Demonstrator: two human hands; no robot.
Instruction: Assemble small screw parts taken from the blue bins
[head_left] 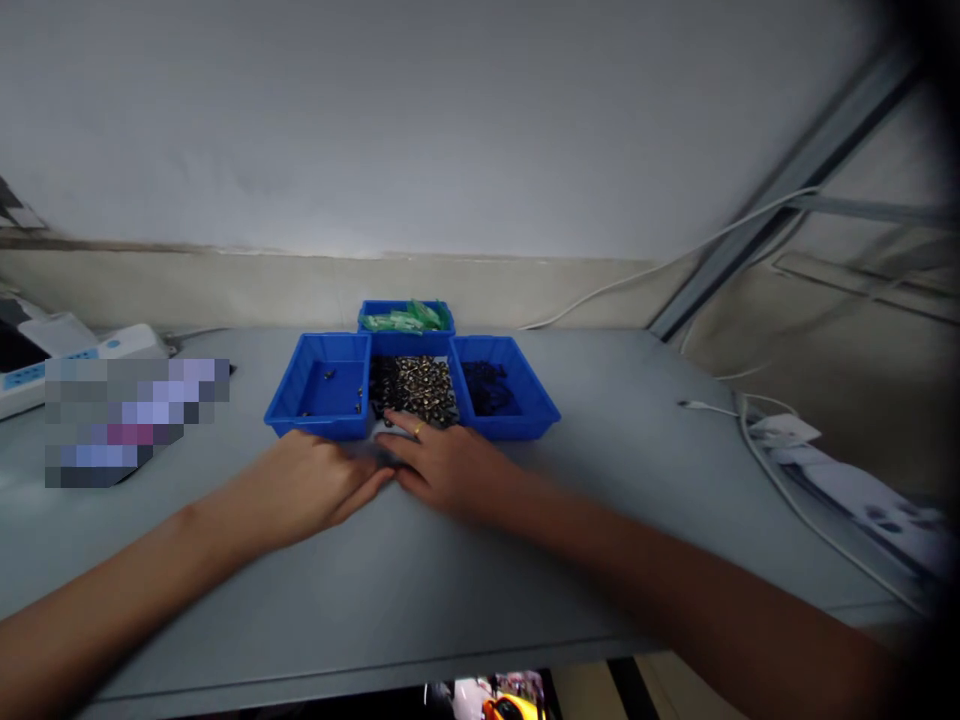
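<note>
My left hand (pixel 319 482) is over the table in front of the left blue bin (pixel 283 412), its fingers curled and its thumb side toward my right hand. Whatever it may grip is hidden. My right hand (pixel 461 470), with a ring on one finger, lies at the front of the middle blue bin (pixel 409 344). Its fingers are stretched out and apart, and its thumb side meets the left hand. Small brassy and dark metal parts (pixel 424 383) fill the middle bin. The left bin has several small pieces; the right blue bin (pixel 536 405) contains small black parts (pixel 487 388).
Behind stands another blue bin (pixel 364 311) with green plastic bags (pixel 409 317). A blurred-out object (pixel 142 420) lies at left beside a white power strip (pixel 127 345). White cables (pixel 780 500) and an adapter (pixel 786 430) lie at right near a metal frame post (pixel 720 245).
</note>
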